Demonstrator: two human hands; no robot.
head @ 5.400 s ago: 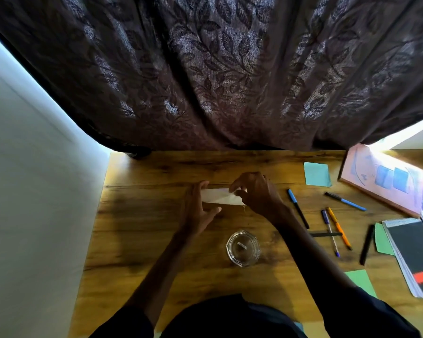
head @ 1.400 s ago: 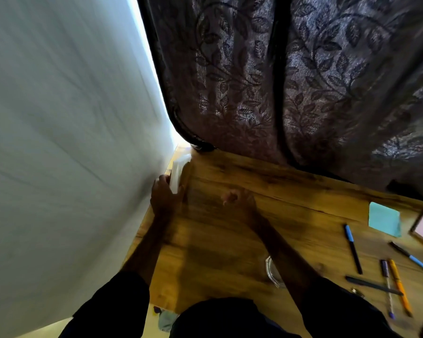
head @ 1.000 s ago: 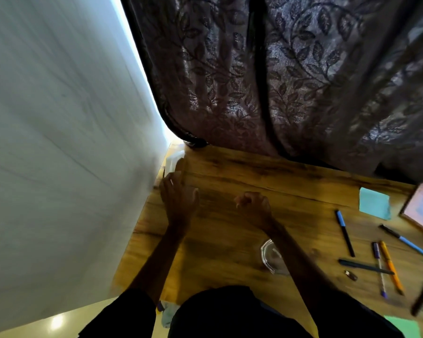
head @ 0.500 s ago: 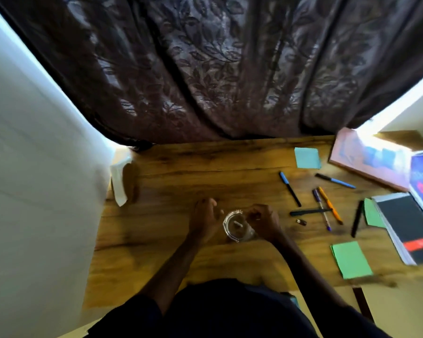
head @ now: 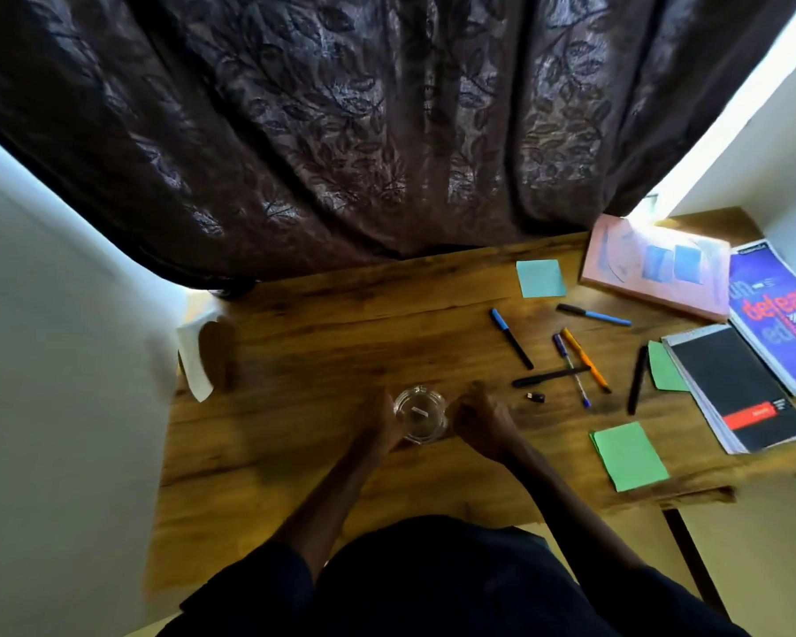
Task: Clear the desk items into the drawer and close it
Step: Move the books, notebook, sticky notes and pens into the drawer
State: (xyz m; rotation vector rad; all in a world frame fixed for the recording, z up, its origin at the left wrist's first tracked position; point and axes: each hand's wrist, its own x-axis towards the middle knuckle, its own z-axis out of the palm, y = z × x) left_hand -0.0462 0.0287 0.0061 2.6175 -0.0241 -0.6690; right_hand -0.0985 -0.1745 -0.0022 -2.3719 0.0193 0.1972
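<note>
Wooden desk (head: 295,457) fills the middle of the frame, with a dark leaf-patterned curtain (head: 341,131) hanging behind it across the top.

Centre of frame: a clear glass dish (head: 426,422) stands on the desk with a small white strip (head: 419,411) lying inside it. The left hand (head: 380,422) is against the dish's left wall, fingers curled round that side. The right hand (head: 479,420) sits just beside the right wall, fingers drawn in narrow like a loose fist; whether it touches the glass cannot be told.

Left edge of the desk: a folded white paper (head: 193,360) stands propped against the wall.

Right half of the frame, loose items lying flat:
- a blue sticky note (head: 540,278) near the curtain;
- a blue-capped pen (head: 511,337), well apart from the dish;
- a blue pen (head: 593,314) below the pink book (head: 653,268);
- a purple pen (head: 570,370) and an orange pen (head: 587,360) side by side, with a black pen (head: 550,377) laid across them;
- a small black cap (head: 535,397) just below that black pen;
- a second black pen (head: 637,379) beside a green note (head: 665,372) tucked partly under a black notebook (head: 736,383);
- a green sticky pad (head: 628,455) near the desk's front edge.

Far right: a blue magazine (head: 782,310) lies between the pink book and the notebook, partly overlapped.
</note>
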